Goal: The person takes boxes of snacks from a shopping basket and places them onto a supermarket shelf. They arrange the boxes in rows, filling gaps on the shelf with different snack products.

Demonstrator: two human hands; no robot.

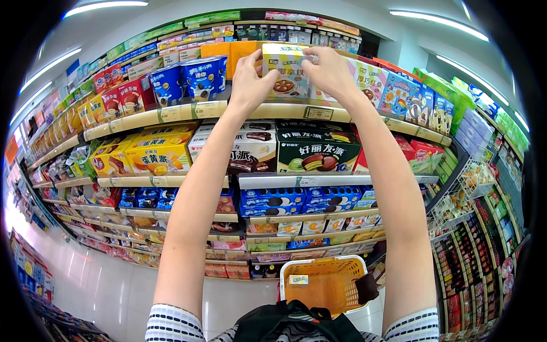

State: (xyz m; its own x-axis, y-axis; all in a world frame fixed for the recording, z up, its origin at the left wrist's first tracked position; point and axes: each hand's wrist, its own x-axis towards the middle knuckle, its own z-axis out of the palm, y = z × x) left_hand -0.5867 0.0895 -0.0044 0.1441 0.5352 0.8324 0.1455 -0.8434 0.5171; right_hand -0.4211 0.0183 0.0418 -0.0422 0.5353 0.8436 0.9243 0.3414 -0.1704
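Both my arms reach up to the top shelf (154, 116). Between my hands is a pale yellow and white cookie box (286, 71) with a round cookie pictured on its front. My left hand (252, 82) grips its left side, thumb across the front and fingertips partly hidden at the edge. At the upper right corner, my right hand (331, 71) closes on the same box, its fingers bent over the top. Blue snack tubs (200, 78) stand left of my left hand. Right of my right hand is a light green and pink box (369, 80).
Yellow pie boxes (158, 153) and a dark green pie box (318, 149) fill the shelf below. Lower down are blue cookie packs (273, 200). An orange basket (325, 268) with a small box (298, 279) inside sits on the floor before me. Wire baskets (464, 196) jut out at right.
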